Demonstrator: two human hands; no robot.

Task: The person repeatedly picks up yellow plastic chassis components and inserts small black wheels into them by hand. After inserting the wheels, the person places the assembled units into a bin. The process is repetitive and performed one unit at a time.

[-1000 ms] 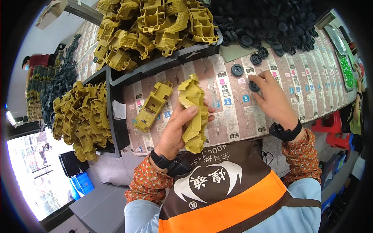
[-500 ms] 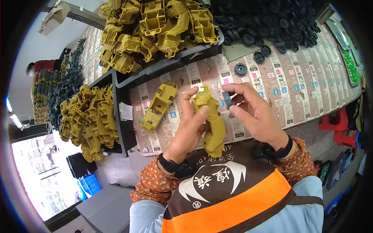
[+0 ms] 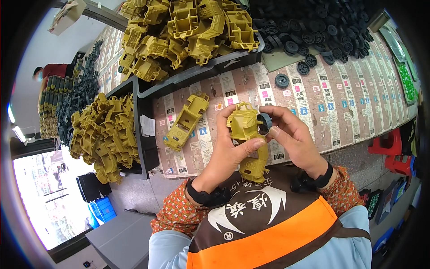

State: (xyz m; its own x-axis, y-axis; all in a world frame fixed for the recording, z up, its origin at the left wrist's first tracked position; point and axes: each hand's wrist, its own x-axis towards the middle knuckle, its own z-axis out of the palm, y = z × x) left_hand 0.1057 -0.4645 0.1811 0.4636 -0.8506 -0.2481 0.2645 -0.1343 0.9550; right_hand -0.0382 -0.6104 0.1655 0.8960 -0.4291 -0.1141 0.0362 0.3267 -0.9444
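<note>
My left hand [image 3: 225, 152] is closed round a mustard-yellow plastic toy vehicle body [image 3: 253, 167], its thumb lying across the middle. The body stands lengthwise above the table's near edge, one end toward my apron. Between the thumb and fingers of my right hand [image 3: 295, 142] is a small dark toy wheel [image 3: 264, 123], held against the right side of the body near its far end. Whether the wheel sits on a pin there, I cannot tell. Left of my hands, a second yellow vehicle body [image 3: 187, 122] lies on the table.
A black crate [image 3: 201, 71] heaped with yellow bodies stands at the back, another crate [image 3: 144, 134] at the left. Dark wheels [image 3: 313, 27] form a pile at the back right, with a single wheel [image 3: 281, 80] before it. A red stool [image 3: 386, 145] stands right; another person [image 3: 56, 71] is far left.
The body in my left hand has turned, showing its hollow, detailed side. My right hand has brought the wheel from a small gap away up to the body's side.
</note>
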